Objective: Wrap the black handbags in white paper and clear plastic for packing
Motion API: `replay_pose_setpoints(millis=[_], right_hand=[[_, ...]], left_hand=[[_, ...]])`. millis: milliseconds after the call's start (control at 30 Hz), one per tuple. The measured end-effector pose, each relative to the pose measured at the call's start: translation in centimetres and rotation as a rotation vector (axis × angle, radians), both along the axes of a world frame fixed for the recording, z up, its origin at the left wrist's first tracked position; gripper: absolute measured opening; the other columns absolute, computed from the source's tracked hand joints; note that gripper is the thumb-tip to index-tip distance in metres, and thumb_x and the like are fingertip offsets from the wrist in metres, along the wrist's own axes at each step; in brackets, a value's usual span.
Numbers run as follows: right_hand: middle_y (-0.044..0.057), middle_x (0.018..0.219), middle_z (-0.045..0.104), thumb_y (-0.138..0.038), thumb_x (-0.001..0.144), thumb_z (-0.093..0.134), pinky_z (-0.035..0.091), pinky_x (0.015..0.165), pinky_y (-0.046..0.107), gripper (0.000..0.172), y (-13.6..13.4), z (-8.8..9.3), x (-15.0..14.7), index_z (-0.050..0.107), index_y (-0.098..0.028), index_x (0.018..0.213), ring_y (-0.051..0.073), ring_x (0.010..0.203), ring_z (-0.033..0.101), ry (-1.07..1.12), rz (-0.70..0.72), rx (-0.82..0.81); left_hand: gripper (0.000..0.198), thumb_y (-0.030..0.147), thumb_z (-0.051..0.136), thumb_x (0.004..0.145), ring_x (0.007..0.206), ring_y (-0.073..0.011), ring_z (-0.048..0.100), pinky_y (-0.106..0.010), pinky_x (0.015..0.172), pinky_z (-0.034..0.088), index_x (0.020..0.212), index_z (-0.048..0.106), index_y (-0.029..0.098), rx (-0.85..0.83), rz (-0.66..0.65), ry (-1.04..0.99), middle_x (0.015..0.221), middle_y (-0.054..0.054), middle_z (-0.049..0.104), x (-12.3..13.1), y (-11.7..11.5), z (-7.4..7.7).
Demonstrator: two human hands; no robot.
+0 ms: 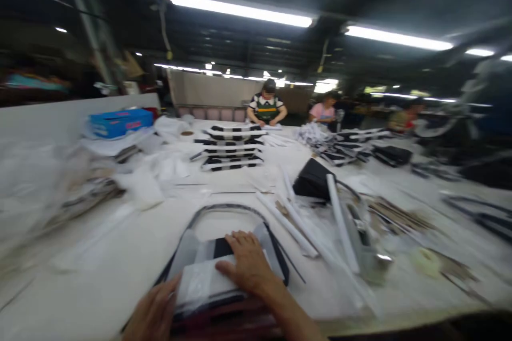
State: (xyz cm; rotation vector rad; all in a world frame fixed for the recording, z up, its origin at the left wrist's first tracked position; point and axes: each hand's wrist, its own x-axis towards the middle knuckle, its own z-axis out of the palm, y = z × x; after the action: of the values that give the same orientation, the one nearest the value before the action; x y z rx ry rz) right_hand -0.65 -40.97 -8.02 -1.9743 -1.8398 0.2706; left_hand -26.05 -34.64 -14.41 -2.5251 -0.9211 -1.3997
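A dark handbag (224,248) lies on the white table just in front of me. Its looped dark handle (230,206) stretches away from me, with pale wrapping at the loop's base. A white, shiny sheet (202,285) covers part of the bag's body. My right hand (248,265) rests flat on the sheet and the black part, fingers stretched. At the bag's left edge, my left hand (154,309) touches the sheet with its fingers extended; it is blurred, and its thumb is hard to make out. The bag's near end is partly hidden by my right arm.
White tubes (290,226) and a black bag (314,180) lie to the right. Black-and-white strips (232,148) are stacked farther back. Clear plastic (32,186) and a blue box (120,122) are at left. A person (267,106) works across the table, others farther right.
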Motion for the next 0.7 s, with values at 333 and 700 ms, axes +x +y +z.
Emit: replay_pose_setpoints(millis=[333,700], right_hand=[[0.012,0.14,0.057,-0.058,0.093,0.046,0.036,0.112,0.052,0.061,1.3,-4.5,2.0,0.056,-0.019,0.138,0.032,0.132,0.05,-0.168,0.074,0.082],[0.011,0.147,0.05,-0.056,0.09,0.055,0.026,0.118,0.049,0.065,0.2,0.4,0.1,0.05,-0.018,0.143,0.03,0.138,0.042,-0.039,0.022,-0.046]], left_hand=[[0.028,0.022,0.043,0.098,0.088,-0.0158,0.071,-0.025,0.081,0.058,0.118,0.063,0.022,-0.115,0.105,-0.124,0.095,-0.006,0.073,1.3,-2.3,2.2],[0.028,0.037,0.05,0.094,0.092,-0.0179,0.072,-0.023,0.082,0.06,0.117,0.062,0.028,-0.283,-0.008,-0.171,0.107,-0.001,0.073,-0.4,0.2,1.2]])
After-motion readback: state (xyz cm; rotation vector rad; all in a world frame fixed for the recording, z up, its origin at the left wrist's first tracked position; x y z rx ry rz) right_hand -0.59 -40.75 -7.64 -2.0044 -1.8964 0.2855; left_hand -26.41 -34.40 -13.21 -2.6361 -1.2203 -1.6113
